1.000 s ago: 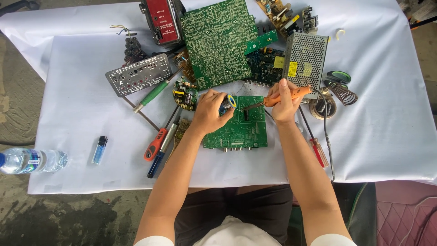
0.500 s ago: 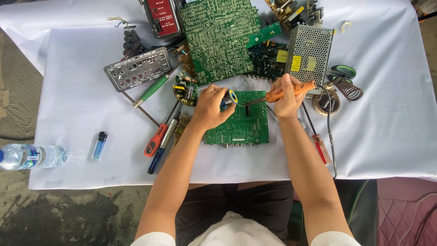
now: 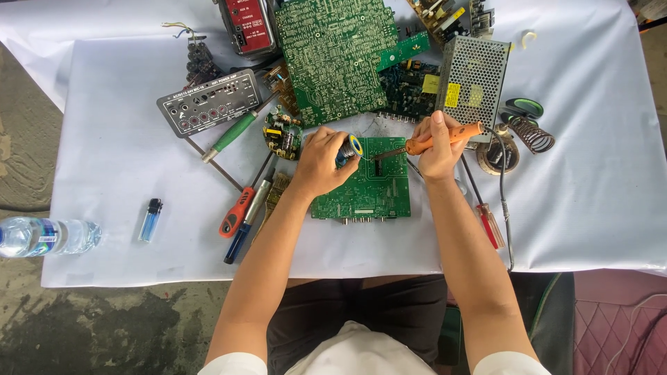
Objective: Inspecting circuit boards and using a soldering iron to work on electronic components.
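Soldering is the step in hand, as I judge it. The right hand (image 3: 438, 149) is closed around the orange-handled soldering iron (image 3: 445, 137), and its dark metal tip points left and down to the small green rectangular circuit board (image 3: 365, 184). The left hand (image 3: 321, 161) is curled shut on a small spool of solder wire with a blue and yellow face (image 3: 351, 148), held just above the upper left part of the same board. This board lies flat on the white cloth-covered surface (image 3: 125, 173), directly in front of the person and between the two hands.

Next, I think, wire end and tip must meet on one joint, with both hands steady.

Around them lie a large green circuit board (image 3: 333, 59), a perforated grey metal power supply box (image 3: 472, 80), a coiled metal iron stand (image 3: 533, 134), a red-handled screwdriver (image 3: 236, 212) and a blue lighter (image 3: 149, 219).
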